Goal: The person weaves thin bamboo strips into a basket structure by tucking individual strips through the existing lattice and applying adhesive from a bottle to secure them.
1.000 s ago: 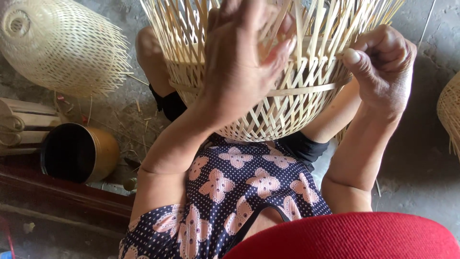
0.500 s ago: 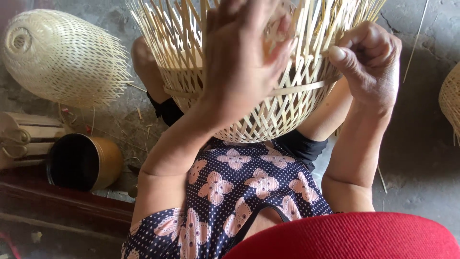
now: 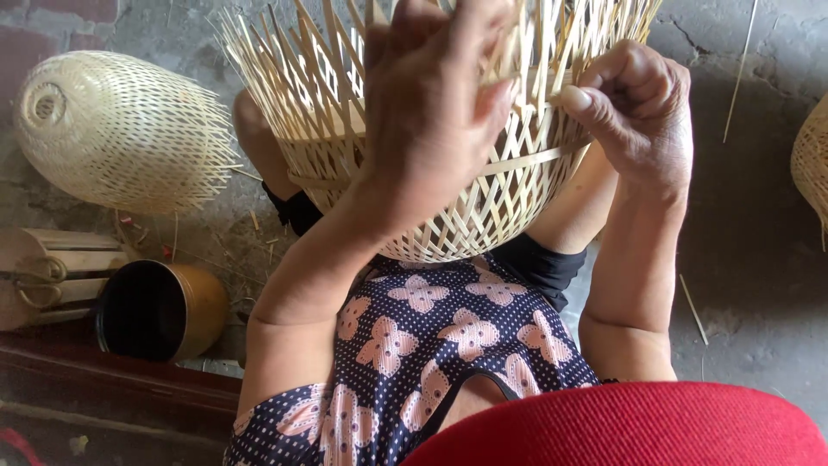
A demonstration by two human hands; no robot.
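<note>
A half-woven basket (image 3: 483, 207) of pale bamboo strips rests on my lap, its loose upright strips fanning toward the top of the view. My left hand (image 3: 435, 103) is spread over the basket's wall with fingers among the strips. At the right side, my right hand (image 3: 638, 116) is closed, pinching a thin horizontal bamboo strip (image 3: 526, 160) that runs around the basket. The basket's rim is cut off by the frame's upper edge.
A finished woven bamboo shade (image 3: 121, 129) lies on the concrete floor at the left. Below it sit a round dark tin with a golden wall (image 3: 159, 311) and a wooden piece (image 3: 52, 276). Another woven piece (image 3: 811, 160) shows at the right edge.
The basket and both hands have shifted lower and left in view. My right hand has drawn in toward the basket, still pinching the strip.
</note>
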